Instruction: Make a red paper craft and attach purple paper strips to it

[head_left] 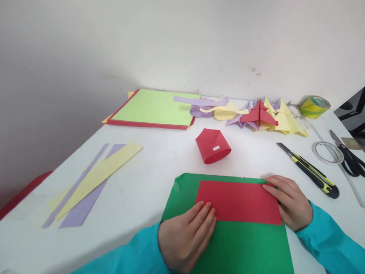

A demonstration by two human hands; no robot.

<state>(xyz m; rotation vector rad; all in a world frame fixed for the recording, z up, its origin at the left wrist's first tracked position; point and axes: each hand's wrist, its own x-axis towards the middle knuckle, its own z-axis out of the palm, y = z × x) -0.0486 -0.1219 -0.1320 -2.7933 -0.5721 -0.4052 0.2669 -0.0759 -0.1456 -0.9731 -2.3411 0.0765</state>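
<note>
A red paper rectangle (240, 201) lies on a larger green sheet (241, 247) near the table's front edge. My left hand (185, 235) rests flat on the green sheet, fingers stretched out and touching the red paper's lower left corner. My right hand (289, 200) lies with fingers extended along the red paper's right edge, pressing its upper right corner. Neither hand grips anything. A red paper loop (212, 146) with a small white tape piece stands just behind the green sheet.
Yellow and purple strips (91, 181) lie at left. A stack of coloured sheets (153, 108) and folded paper shapes (261, 115) sit at the back. A utility knife (310, 170), tape ring (327, 152), scissors (351, 159) and tape roll (314, 106) lie at right.
</note>
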